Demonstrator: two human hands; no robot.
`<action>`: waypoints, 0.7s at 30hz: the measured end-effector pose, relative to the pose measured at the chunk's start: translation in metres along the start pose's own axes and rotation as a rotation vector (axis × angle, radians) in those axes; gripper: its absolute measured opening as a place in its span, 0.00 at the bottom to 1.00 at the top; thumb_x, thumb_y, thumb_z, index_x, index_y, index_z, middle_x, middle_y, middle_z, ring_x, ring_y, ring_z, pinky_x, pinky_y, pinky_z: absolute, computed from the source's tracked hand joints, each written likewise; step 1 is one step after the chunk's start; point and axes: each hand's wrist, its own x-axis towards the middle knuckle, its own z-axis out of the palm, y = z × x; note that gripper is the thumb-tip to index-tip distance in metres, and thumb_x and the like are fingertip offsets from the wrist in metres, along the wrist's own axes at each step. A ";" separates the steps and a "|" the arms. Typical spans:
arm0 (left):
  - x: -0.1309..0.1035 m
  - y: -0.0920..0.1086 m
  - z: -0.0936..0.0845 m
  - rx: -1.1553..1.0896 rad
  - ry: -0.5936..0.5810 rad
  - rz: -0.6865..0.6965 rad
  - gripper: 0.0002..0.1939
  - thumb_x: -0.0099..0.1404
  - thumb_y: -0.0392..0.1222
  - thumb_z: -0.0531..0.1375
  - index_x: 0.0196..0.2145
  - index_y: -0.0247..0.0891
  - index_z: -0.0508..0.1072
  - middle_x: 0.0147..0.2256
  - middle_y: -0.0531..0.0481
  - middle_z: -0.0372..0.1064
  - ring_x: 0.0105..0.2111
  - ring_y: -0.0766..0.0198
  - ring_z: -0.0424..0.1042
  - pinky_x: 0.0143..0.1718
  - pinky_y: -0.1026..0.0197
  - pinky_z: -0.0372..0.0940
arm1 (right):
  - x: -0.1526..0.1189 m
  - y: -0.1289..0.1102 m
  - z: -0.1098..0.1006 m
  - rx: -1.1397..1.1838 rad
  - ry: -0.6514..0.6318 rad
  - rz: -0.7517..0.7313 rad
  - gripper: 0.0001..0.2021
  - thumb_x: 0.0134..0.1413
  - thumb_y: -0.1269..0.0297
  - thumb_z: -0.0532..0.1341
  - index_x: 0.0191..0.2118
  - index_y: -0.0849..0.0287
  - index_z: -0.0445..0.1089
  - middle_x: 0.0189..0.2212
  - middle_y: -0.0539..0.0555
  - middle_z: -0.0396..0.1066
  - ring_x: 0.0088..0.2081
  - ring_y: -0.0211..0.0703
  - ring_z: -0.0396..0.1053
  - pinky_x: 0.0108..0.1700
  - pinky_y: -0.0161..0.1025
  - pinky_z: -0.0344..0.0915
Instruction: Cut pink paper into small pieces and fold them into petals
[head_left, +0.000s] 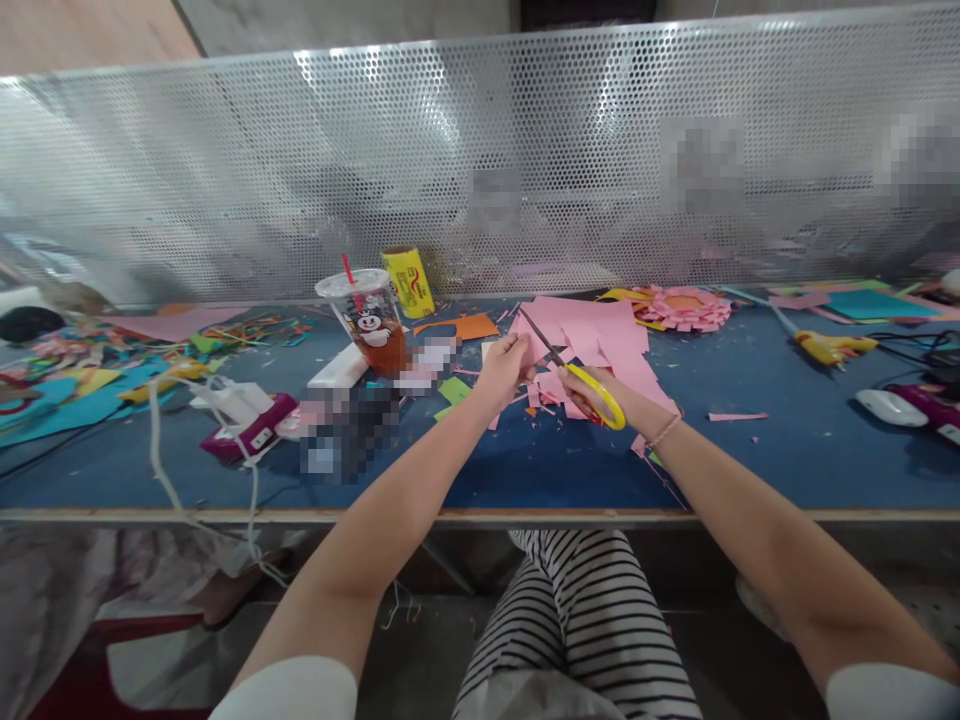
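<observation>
My right hand (592, 392) is closed round the yellow handles of a pair of scissors (546, 342), whose dark blades point up and left. Just left of the blades, my left hand (506, 368) pinches a small piece of pink paper (528, 345). Behind and beneath both hands lie larger pink paper sheets (611, 330). Small pink scraps (551, 388) are strewn under the hands, with some green paper (454, 392) near my left wrist.
A plastic drink cup (371, 325) with a red straw stands left, before a yellow tube (409, 282). A purple power strip (251, 428) trails white cables. A pink fringed paper flower (686, 308) and yellow glue gun (832, 347) lie right. A perforated metal screen (450, 150) borders the back.
</observation>
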 end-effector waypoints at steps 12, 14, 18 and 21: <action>-0.001 -0.001 -0.001 0.081 -0.049 0.036 0.13 0.59 0.48 0.54 0.25 0.35 0.61 0.19 0.53 0.65 0.11 0.75 0.57 0.13 0.70 0.50 | 0.005 0.007 0.003 0.012 0.014 0.043 0.27 0.47 0.36 0.45 0.20 0.58 0.53 0.13 0.46 0.53 0.14 0.30 0.51 0.16 0.31 0.49; -0.001 0.000 -0.001 0.081 -0.045 0.040 0.13 0.59 0.48 0.54 0.25 0.35 0.61 0.19 0.53 0.65 0.11 0.76 0.56 0.13 0.70 0.50 | 0.005 0.005 0.004 -0.025 0.033 0.061 0.28 0.48 0.36 0.44 0.19 0.58 0.53 0.12 0.46 0.54 0.14 0.30 0.51 0.16 0.31 0.49; -0.002 0.001 0.000 0.055 -0.033 0.026 0.14 0.58 0.48 0.55 0.23 0.36 0.58 0.19 0.52 0.65 0.11 0.76 0.56 0.13 0.70 0.50 | 0.005 0.005 0.004 -0.121 0.076 0.035 0.28 0.50 0.37 0.43 0.18 0.59 0.54 0.12 0.47 0.53 0.14 0.31 0.52 0.17 0.32 0.50; -0.002 0.003 0.000 0.036 -0.017 0.001 0.15 0.57 0.48 0.56 0.23 0.36 0.57 0.18 0.52 0.65 0.11 0.76 0.55 0.13 0.71 0.49 | 0.006 0.005 0.004 -0.201 0.126 -0.037 0.29 0.51 0.38 0.42 0.18 0.59 0.54 0.12 0.48 0.54 0.15 0.31 0.51 0.18 0.32 0.49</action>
